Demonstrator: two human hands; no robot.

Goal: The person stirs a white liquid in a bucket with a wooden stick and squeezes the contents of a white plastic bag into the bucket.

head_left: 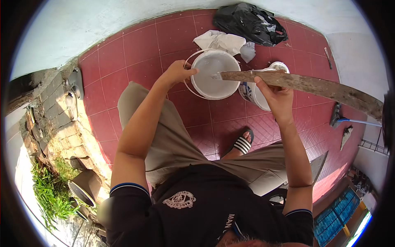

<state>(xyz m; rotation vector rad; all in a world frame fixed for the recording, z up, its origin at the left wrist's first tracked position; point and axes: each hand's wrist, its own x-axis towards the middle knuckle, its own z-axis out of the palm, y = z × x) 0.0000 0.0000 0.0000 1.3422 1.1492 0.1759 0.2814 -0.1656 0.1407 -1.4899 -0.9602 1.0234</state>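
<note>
1. Wooden slat [317, 84], gripped by the right hand [280, 99], reaches from right of the white bucket [228, 61] to over its mouth; it looks stiff, rough and end-heavy, probably best held mid-length.
2. The left hand [177, 74] clasps the bucket's left rim.
3. Beyond the bucket lie a crumpled white sheet [222, 42] and a black plastic bag [247, 24].

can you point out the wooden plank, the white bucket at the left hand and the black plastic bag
wooden plank [312, 83]: head view, middle of its long face
white bucket [216, 98]: head view, near edge of its rim
black plastic bag [249, 24]: head view, middle of its crumpled top
</note>
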